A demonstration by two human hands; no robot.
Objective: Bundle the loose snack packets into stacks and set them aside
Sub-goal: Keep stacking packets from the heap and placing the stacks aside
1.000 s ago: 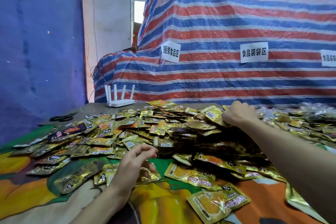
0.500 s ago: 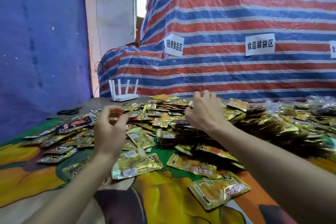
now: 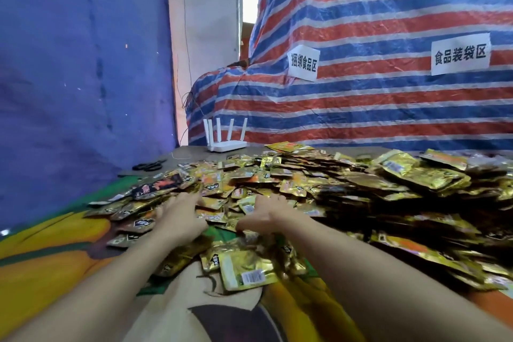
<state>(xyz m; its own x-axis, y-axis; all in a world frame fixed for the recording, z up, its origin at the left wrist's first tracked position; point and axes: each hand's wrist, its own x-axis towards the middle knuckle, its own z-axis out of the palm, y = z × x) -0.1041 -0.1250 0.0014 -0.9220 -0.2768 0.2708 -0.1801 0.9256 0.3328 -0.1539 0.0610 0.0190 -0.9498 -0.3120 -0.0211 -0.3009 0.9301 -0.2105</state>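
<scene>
Gold foil snack packets [image 3: 277, 183], heaped before the router [image 3: 226, 146], look light, slick; left hand [image 3: 180, 219] and right hand [image 3: 263, 215] press flat-fingered on them; grip squared edges.

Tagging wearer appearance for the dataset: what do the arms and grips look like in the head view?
Left grip and right grip are bare: no gloves, and no rings or watch visible. Left forearm and right forearm are uncovered, no sleeves in frame.

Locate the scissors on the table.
Head view, far left: the black scissors lie on the grey tabletop beyond the snack packets, left of the white router.
</scene>
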